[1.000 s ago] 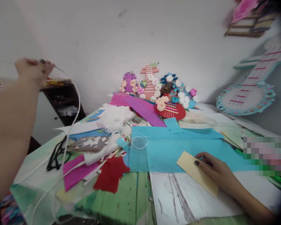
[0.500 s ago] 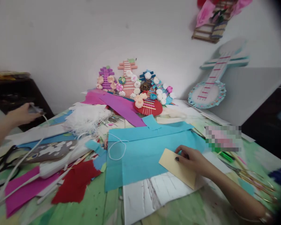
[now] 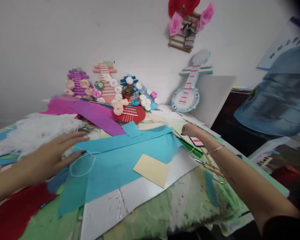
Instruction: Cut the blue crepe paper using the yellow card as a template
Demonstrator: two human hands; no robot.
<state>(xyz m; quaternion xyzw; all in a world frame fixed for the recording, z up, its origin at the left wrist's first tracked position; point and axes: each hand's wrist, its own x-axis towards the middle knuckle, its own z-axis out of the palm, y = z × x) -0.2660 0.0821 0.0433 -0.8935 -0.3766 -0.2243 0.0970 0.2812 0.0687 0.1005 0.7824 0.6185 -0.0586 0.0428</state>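
Note:
My left hand (image 3: pixel 52 155) lies flat with its fingers stretched out, at the left edge of a large blue felt sheet (image 3: pixel 130 153). Its fingertips are right beside a loop of white thread (image 3: pixel 82 164). My right hand (image 3: pixel 190 129) reaches across to the table's far right, fingers curled together just above a green pen (image 3: pixel 190 149) and a small pink-and-white card (image 3: pixel 197 142). Whether it pinches anything is unclear. A tan card (image 3: pixel 152 169) lies free on the blue felt and the white board (image 3: pixel 130 200).
Purple paper (image 3: pixel 97 115), a fluffy pile of white thread (image 3: pixel 40 128) and red felt (image 3: pixel 15 210) lie to the left. Stick-and-flower guitar crafts (image 3: pixel 107 88) stand against the wall, with a turquoise guitar (image 3: pixel 190 91) beside them. Scissors (image 3: pixel 210 165) lie at the right. A person in denim (image 3: pixel 277 100) stands at the far right.
The view swung right. My left hand let go of the white cable and came down flat by the blue felt. My right hand left the tan card and reached far right.

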